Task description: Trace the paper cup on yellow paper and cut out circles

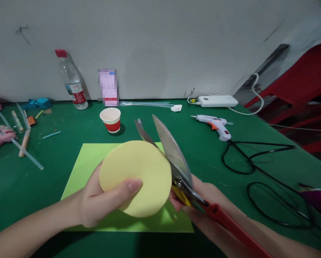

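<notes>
My left hand (96, 199) pinches a pale yellow round disc (152, 161), its thumb lying flat across the front face and its other fingers hidden behind. In my right hand (205, 195) is a large pair of scissors (176, 154) with metal blades and a red handle. The blades stand apart and point away from me, with the disc's right edge against them. A small bright yellow piece (184, 197) shows below the scissors' pivot; I cannot tell what it belongs to. Under both hands lies a light green sheet (78, 175) on the dark green table (53, 186).
Behind the sheet stand a paper cup (113, 125), a water bottle (74, 86) and a phone (108, 86). On the right are a glue gun (216, 125), its black cable (250, 165) and a white power bank (218, 101). Glue sticks (28, 154) and scraps lie left.
</notes>
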A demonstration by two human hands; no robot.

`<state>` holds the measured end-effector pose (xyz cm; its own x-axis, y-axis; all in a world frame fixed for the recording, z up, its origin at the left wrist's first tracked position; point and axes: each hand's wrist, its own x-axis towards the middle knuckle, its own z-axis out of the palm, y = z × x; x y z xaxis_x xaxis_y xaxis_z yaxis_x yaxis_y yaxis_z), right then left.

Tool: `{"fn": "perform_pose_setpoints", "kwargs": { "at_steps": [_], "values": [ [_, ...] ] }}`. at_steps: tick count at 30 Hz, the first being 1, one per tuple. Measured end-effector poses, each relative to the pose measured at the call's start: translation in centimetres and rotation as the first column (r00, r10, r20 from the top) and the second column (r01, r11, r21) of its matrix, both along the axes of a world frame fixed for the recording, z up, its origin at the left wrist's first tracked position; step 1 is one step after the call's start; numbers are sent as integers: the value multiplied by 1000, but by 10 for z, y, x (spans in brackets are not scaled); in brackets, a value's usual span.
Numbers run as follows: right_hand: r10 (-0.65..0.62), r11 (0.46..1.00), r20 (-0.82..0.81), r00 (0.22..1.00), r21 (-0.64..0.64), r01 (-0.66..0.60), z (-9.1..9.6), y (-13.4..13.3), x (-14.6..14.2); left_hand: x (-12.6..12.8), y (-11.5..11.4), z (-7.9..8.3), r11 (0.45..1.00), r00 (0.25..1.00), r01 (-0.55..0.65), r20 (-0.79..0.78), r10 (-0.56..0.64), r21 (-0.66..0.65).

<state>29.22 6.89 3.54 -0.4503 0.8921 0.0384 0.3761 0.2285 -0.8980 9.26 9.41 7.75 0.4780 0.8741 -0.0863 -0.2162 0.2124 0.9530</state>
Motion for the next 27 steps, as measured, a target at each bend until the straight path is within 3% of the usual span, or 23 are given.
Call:
{"fn": "perform_pose_setpoints", "kwargs": {
  "at_steps": [7, 27],
  "values": [
    [58, 996, 11, 998, 63, -58, 8, -1, 3, -1, 0, 3, 1000, 999, -18, -44, 18, 0],
    [12, 987, 38, 999, 159, -18, 3, 1, 1, -2, 6, 8, 998, 1000, -4, 23, 2, 69]
  ]
}}
